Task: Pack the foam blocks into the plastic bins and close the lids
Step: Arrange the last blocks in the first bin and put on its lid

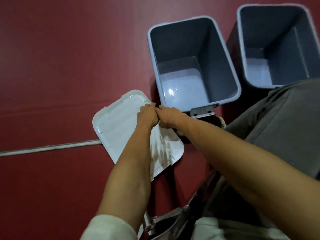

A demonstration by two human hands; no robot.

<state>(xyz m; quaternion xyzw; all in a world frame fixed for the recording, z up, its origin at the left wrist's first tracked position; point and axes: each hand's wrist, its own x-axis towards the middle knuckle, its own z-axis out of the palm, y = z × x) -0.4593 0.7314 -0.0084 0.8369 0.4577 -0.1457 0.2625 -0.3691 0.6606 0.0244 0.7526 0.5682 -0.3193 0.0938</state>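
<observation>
Head cam, the only view I've got: both bins sit open on the red floor (60,66) and look empty, no foam blocks in sight anywhere. The nearer bin (220,66) is just right of and beyond my hands, the far bin (259,32) further right. The white lid (119,129) lies on the floor just left of the nearer bin, its long axis diagonal, skewed from the bin's. My left hand (147,116) and right hand (168,116) touch, fingers curled over the lid's bin-side edge. Right hand's nearer the bin, so I reckon the lid swings rightward.
</observation>
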